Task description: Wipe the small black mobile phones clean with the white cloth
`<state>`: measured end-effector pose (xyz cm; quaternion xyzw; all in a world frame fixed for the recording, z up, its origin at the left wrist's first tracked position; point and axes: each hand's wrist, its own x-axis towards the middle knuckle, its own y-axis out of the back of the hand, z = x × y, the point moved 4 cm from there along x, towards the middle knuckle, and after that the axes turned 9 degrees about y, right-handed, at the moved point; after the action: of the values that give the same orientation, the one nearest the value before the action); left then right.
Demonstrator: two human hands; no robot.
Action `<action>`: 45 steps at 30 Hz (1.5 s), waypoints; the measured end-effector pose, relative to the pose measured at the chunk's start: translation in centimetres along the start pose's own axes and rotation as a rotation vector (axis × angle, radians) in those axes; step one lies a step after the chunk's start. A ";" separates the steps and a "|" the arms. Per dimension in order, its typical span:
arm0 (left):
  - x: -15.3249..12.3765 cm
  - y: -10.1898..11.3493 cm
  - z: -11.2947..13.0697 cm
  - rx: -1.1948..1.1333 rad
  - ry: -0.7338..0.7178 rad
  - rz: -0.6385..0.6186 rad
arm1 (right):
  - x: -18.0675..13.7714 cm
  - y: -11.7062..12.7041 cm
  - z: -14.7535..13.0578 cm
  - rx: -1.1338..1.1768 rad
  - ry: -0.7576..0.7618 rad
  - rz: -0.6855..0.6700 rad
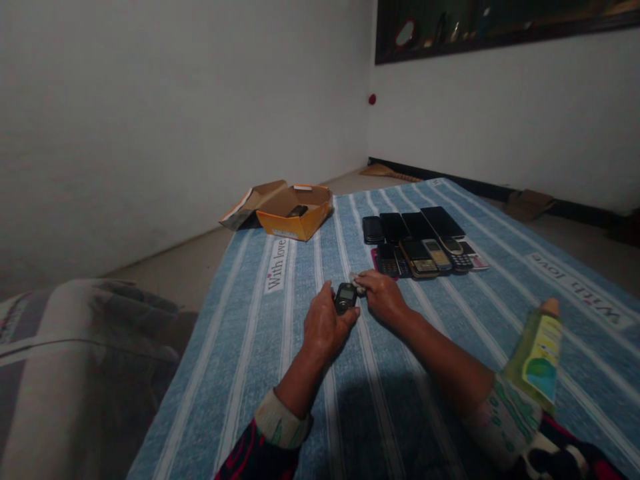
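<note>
My left hand (323, 323) is closed around a small dark mobile phone (346, 298), its screen and keypad facing up. Just to the right, my right hand (383, 293) pinches a small pale crumpled piece (356, 281), perhaps cloth or tissue, at the phone's upper right edge. Beyond my hands lie several phones in two rows: flat dark ones such as a black phone (443, 222) at the back, and keypad phones such as a silver-grey keypad phone (437, 255) in front.
A blue striped cloth (250, 373) covers the table. An orange cardboard box (295, 227) with its lid up stands at the far left, a dark phone (298, 211) inside. A yellow-green bottle (537, 357) lies near my right forearm. White walls (200, 100) rise behind.
</note>
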<state>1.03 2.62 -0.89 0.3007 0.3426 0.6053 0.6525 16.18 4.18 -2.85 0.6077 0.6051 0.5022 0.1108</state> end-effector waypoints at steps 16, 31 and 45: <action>-0.6 0.3 0.4 0.311 0.061 0.090 | -0.1 -0.7 0.9 0.372 -0.069 0.268; -1.3 -1.2 0.2 0.038 -0.110 0.246 | -0.3 0.6 -4.7 0.023 0.291 0.079; -0.9 -2.0 -0.8 -0.100 -0.151 0.280 | -0.5 0.4 -4.2 -0.297 0.266 0.010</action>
<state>1.55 1.57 -2.88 0.3572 0.2168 0.6825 0.5997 13.43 1.65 -0.83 0.5160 0.5307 0.6624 0.1155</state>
